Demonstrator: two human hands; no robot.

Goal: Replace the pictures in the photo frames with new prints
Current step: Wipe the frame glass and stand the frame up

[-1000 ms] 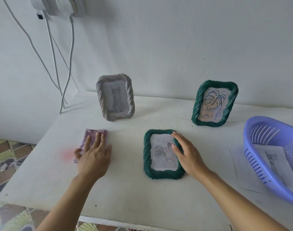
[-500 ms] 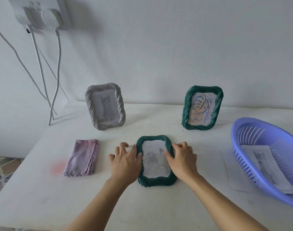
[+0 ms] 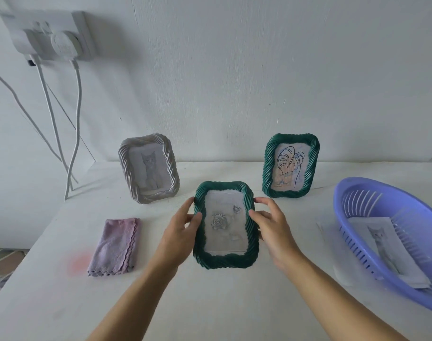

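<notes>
Left hand [image 3: 179, 232] and right hand [image 3: 274, 232] grip the rose frame [image 3: 224, 260] by its long sides, thumbs on its front, over the middle of the table [image 3: 210, 303].
Behind it two more frames stand upright, well apart: a grey frame [image 3: 146, 139] at left and a leaf frame [image 3: 293, 137] at right, three frames in all. One folded cloth [image 3: 116, 244] lies left. One basket [image 3: 345, 217] at right holds a cat print [image 3: 382, 242].

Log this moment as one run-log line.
left hand: grips rose frame, left edge | right hand: grips same frame, right edge | cloth: flat on table | cat print: in basket
</notes>
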